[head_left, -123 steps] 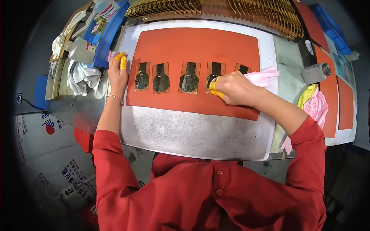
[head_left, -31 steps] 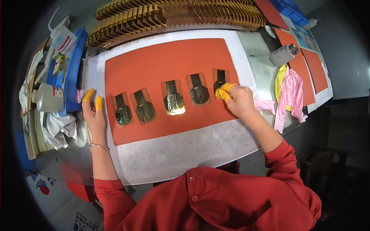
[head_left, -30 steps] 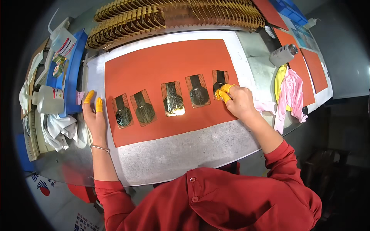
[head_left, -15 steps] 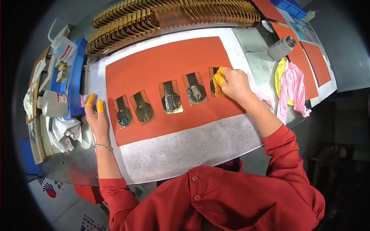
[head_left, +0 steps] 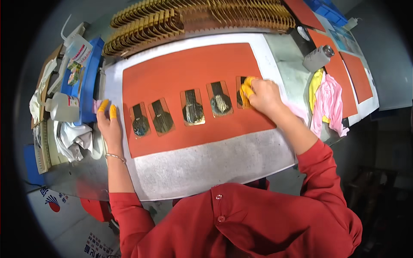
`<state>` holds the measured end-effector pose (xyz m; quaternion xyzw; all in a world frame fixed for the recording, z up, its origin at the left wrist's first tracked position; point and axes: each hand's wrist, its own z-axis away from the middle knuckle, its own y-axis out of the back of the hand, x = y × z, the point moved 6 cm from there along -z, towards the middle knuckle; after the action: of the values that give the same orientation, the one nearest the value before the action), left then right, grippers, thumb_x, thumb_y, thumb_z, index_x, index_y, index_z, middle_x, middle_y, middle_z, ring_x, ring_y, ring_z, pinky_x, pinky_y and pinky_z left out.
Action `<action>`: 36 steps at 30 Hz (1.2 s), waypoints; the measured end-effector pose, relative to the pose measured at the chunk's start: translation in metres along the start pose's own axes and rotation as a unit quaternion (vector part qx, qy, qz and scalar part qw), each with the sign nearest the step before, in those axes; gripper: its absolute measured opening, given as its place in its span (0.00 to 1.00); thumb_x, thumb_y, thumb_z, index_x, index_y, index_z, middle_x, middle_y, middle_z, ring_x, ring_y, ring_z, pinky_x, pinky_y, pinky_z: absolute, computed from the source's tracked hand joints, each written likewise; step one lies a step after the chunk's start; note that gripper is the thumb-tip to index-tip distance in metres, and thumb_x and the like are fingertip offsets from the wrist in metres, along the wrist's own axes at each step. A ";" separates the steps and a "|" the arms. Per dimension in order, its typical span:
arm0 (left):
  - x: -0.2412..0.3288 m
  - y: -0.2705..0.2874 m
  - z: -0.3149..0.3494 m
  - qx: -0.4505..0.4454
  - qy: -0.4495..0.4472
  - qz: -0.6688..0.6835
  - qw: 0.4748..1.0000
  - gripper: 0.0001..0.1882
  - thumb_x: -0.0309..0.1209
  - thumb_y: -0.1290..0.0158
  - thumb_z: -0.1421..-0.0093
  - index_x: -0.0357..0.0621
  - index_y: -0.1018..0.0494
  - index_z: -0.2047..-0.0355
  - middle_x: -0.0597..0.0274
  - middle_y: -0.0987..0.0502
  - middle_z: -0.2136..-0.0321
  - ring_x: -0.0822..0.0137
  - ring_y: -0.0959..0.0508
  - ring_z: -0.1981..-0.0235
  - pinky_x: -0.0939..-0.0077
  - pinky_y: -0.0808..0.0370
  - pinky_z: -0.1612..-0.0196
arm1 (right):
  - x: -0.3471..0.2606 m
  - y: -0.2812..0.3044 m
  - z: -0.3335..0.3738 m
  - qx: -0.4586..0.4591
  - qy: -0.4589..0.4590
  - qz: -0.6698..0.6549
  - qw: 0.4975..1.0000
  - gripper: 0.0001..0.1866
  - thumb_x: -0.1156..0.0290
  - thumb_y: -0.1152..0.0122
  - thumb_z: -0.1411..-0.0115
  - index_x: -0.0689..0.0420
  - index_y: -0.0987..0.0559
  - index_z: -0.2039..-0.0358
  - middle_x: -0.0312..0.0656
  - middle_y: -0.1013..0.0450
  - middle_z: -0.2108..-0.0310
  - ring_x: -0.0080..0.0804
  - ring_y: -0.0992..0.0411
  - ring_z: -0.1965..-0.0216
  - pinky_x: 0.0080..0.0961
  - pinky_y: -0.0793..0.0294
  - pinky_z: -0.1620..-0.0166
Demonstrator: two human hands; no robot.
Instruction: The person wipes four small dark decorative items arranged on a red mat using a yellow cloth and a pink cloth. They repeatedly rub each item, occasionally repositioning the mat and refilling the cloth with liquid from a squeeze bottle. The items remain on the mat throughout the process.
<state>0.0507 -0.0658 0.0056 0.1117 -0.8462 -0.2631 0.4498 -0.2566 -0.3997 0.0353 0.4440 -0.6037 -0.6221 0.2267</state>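
Panels: five flat rectangles in a spaced row on an orange mat point(head_left: 189, 64), the row climbing slightly toward 2 o'clock.
Fifth panel point(head_left: 238, 97): at 9 o'clock from the right hand point(head_left: 263, 95), partly hidden by its fingers.
First panel point(head_left: 140, 120): at 3 o'clock from the left hand point(head_left: 110, 127), near but apart.
Right hand, pose: fingers bent down over the fifth panel, tips toward 10 o'clock, forearm entering from 4 o'clock; cannot tell whether anything is gripped.
Left hand, pose: open, fingers extended toward 12 o'clock beside the mat, forearm entering from 6 o'clock; metal bangle point(head_left: 115, 157) at the wrist.
Finger covers point(head_left: 113, 112): yellow, two seen on each hand.
Panel finish: dark strip at 12 o'clock running into a dark disc at 6 o'clock, brownish patterned border; bright patches on third panel point(head_left: 192, 107) and fourth panel point(head_left: 220, 99).
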 end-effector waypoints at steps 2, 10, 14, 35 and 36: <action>0.000 -0.003 -0.001 -0.003 0.023 0.047 0.999 0.15 0.28 0.49 0.41 0.35 0.30 0.54 0.51 0.28 0.56 0.61 0.28 0.54 0.71 0.34 0.50 | 0.001 0.001 -0.002 0.018 0.015 -0.001 1.000 0.09 0.65 0.45 0.47 0.58 0.23 0.74 0.49 0.27 0.80 0.49 0.29 0.76 0.42 0.30 0.71; 0.002 0.000 -0.001 0.000 0.002 0.009 1.000 0.15 0.28 0.49 0.41 0.35 0.30 0.55 0.51 0.28 0.57 0.60 0.28 0.55 0.71 0.34 0.51 | -0.012 0.003 0.035 0.038 0.063 -0.019 0.997 0.06 0.70 0.41 0.50 0.58 0.22 0.74 0.47 0.28 0.80 0.46 0.29 0.79 0.37 0.30 0.74; 0.011 0.002 0.003 0.000 -0.006 -0.024 1.000 0.15 0.28 0.49 0.42 0.35 0.30 0.55 0.51 0.28 0.57 0.60 0.29 0.55 0.70 0.34 0.51 | -0.014 0.004 0.044 0.043 0.052 -0.052 0.996 0.03 0.74 0.45 0.54 0.59 0.25 0.78 0.48 0.27 0.78 0.48 0.29 0.78 0.41 0.30 0.73; 0.017 -0.002 0.001 -0.020 0.013 -0.013 1.000 0.15 0.26 0.50 0.41 0.33 0.31 0.54 0.52 0.29 0.57 0.62 0.28 0.56 0.72 0.32 0.52 | 0.011 0.011 -0.011 -0.013 0.033 -0.054 0.998 0.05 0.72 0.47 0.52 0.58 0.25 0.77 0.49 0.27 0.77 0.51 0.28 0.74 0.43 0.30 0.69; 0.002 0.001 0.002 -0.013 0.017 0.016 1.000 0.15 0.26 0.50 0.41 0.33 0.31 0.54 0.52 0.29 0.57 0.63 0.28 0.56 0.72 0.32 0.52 | 0.009 0.010 -0.011 -0.014 0.060 -0.020 0.998 0.07 0.68 0.46 0.48 0.57 0.23 0.72 0.49 0.27 0.78 0.50 0.28 0.75 0.41 0.29 0.69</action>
<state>0.0478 -0.0651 0.0068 0.0971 -0.8362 -0.2654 0.4699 -0.2546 -0.4147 0.0436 0.4895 -0.5713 -0.6069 0.2562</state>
